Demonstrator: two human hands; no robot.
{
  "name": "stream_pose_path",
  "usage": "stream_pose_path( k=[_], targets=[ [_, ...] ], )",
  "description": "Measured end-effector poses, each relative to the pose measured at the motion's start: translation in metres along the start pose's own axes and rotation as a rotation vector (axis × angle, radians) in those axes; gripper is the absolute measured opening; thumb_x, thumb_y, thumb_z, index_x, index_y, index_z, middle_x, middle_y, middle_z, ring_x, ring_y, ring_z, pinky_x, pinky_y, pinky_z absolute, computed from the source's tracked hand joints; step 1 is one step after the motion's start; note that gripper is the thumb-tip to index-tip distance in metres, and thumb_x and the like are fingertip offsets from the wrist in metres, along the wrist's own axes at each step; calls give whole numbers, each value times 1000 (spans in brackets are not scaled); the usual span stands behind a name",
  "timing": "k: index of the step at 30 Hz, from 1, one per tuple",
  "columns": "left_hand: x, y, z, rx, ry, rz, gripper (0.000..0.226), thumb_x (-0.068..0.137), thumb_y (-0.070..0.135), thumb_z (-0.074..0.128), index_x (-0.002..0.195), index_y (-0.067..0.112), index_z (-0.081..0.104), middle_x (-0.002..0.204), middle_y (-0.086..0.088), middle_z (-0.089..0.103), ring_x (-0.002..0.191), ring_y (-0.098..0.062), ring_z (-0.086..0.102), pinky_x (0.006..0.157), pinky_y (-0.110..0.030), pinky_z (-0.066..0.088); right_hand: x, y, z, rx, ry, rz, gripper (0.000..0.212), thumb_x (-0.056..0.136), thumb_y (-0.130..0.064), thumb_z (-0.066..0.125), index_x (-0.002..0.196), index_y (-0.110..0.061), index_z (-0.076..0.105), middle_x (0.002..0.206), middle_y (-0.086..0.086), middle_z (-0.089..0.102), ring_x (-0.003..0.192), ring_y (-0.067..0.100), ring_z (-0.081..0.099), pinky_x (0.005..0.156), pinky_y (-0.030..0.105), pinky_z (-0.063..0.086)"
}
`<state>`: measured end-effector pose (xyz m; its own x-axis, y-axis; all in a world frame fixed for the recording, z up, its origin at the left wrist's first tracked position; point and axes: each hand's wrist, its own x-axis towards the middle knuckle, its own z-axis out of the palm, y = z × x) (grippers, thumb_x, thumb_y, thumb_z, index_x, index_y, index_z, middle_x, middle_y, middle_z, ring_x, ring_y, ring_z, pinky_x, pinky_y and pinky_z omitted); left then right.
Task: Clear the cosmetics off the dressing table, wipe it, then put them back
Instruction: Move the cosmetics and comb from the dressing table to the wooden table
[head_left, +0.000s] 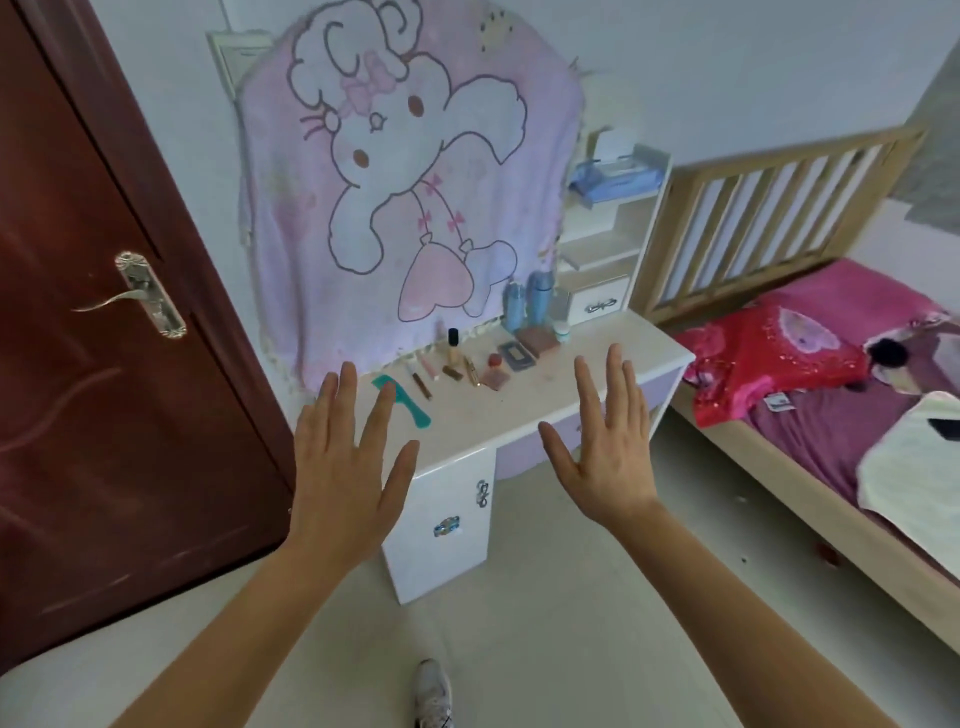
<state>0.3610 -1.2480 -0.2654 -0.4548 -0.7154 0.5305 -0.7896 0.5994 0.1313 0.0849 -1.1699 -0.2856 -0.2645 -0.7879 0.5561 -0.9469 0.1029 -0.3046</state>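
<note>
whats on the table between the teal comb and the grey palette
In the head view, small makeup items lie there: a brown pencil, a black-capped bottle, a gold tube and a pink compact.

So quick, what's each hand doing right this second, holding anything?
Left hand: open, fingers spread, holding nothing, raised in front of the dressing table.
Right hand: open, fingers straight, holding nothing, raised likewise.
</note>
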Motion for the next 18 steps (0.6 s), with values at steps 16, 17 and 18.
stream_pose_path(
  k=[16,17,18],
  targets=[
    [346,11,183,-222,-181,128,64,98,53,32,153,20,30,163,-13,14,150,-32,12,116,-54,23,274,155,97,-115,-104,151,81,96,-49,51,159,-28,5,166,10,-5,152,32,8,121,49,19],
    [359,12,195,-225,-184,134,63,98,52,33,153,21,31,163,-13,15,150,-31,13,116,-54,24,283,163,105,-92,-123,162,79,96,-52,46,158,-30,3,166,10,-3,152,33,10,120,50,22],
    [371,13,208,-232,-189,132,62,98,51,34,153,21,32,163,-12,15,150,-30,12,116,-54,24,293,172,115,-67,-143,177,78,95,-57,40,158,-33,0,166,8,-1,151,33,13,119,52,25]
  ],
)
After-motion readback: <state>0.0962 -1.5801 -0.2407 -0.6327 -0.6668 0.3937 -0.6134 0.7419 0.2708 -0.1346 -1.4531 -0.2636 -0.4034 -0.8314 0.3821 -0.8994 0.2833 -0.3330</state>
